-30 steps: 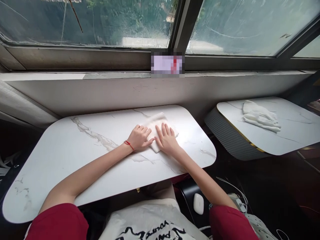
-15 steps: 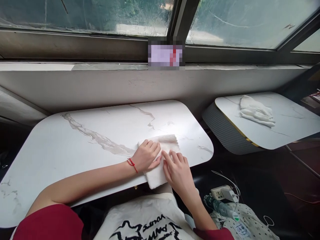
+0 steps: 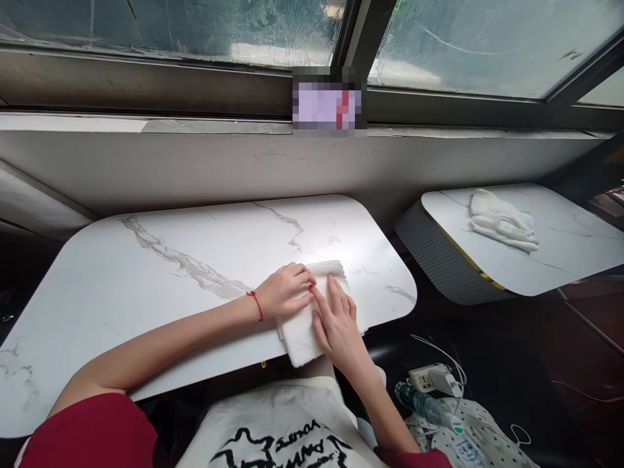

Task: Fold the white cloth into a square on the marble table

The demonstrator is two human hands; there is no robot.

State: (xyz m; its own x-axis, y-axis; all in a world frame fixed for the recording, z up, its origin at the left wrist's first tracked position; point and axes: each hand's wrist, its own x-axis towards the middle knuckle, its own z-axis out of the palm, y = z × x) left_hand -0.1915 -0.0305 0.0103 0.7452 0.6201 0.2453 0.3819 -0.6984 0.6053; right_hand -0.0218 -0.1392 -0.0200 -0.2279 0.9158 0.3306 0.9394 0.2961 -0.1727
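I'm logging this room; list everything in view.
tables: 2, white, front and right
front cloth: 1, white, front table
right cloth: 1, white, right table
window panes: 3, bluish, dark-framed, top
wall: 1, whitish, below panes
blurred patch: 1, lilac, below panes
bottle: 1, greenish, lower right
power strip: 1, pale, by bottle
cables: several, mostly white, lower right
dotted fabric: 1, white, lower right
printed fabric: 1, white, bottom centre
bracelet: 1, red, left wrist
sleeves: 2, red, bottom
left grip: 1, bare, on front cloth
right grip: 1, bare, on front cloth
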